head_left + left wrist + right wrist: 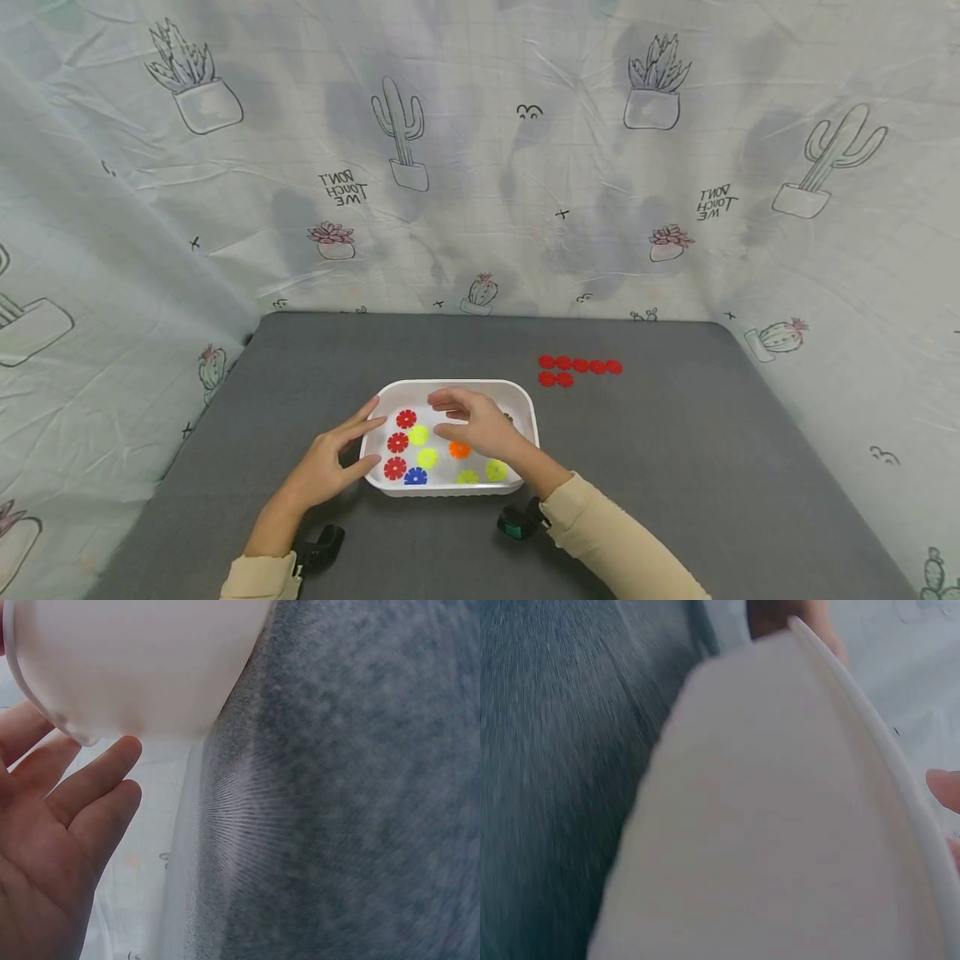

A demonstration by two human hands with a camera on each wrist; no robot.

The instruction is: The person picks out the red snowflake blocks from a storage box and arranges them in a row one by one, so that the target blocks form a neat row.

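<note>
1. Head view: a white tray point(525, 408) sits near the front middle of the grey table point(675, 467), holding red, yellow, orange and blue discs point(406, 418).
2. The left hand point(330, 462) rests its straight, relaxed fingers against the tray's left wall.
3. The right hand point(480, 423) hovers over the discs, fingers loosely bent; whether it pinches one I cannot tell.
4. Seven red discs point(580, 371) lie in two rows further back on the right.

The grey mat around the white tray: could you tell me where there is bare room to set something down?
The mat is bare right of the white tray, below the red discs. It is also bare behind the tray and in the far left corner. Crowded: the tray's left side, held by the left hand, and its inside, where the right hand hovers over coloured pieces.
</note>
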